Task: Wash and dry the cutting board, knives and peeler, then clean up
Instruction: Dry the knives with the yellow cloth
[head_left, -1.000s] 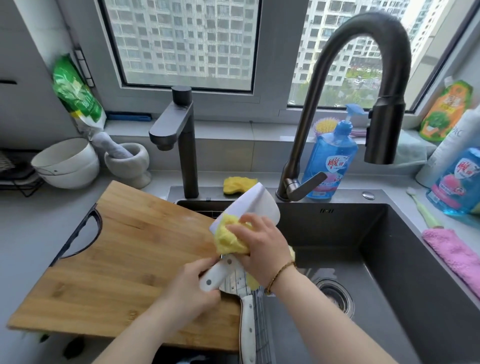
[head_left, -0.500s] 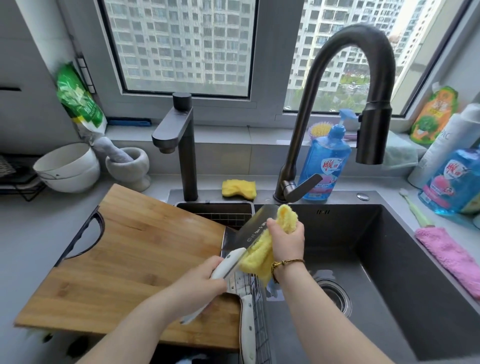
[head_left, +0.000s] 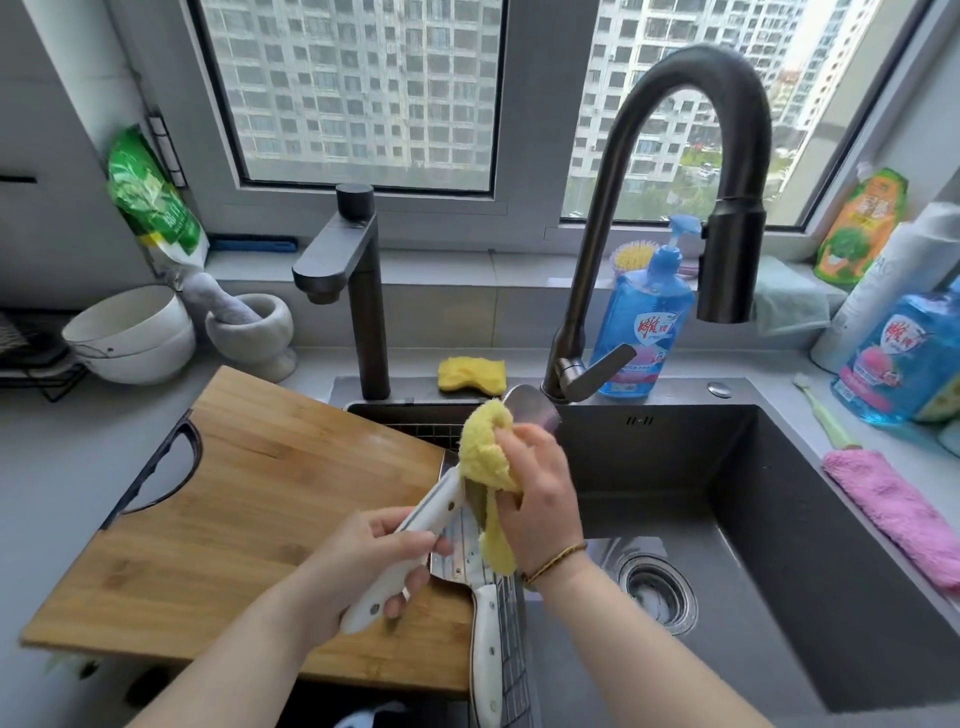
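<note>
Left hand grips knife handle; right hand clenches yellow cloth around blade (over sink).

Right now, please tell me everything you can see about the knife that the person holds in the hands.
The knife has a white handle with dark rivets and a broad metal blade with a rounded end. It is tilted, its blade end raised toward the tap. The left hand grips the handle. The right hand presses a yellow cloth around the blade, hiding most of it; only the end shows, blurred.
</note>
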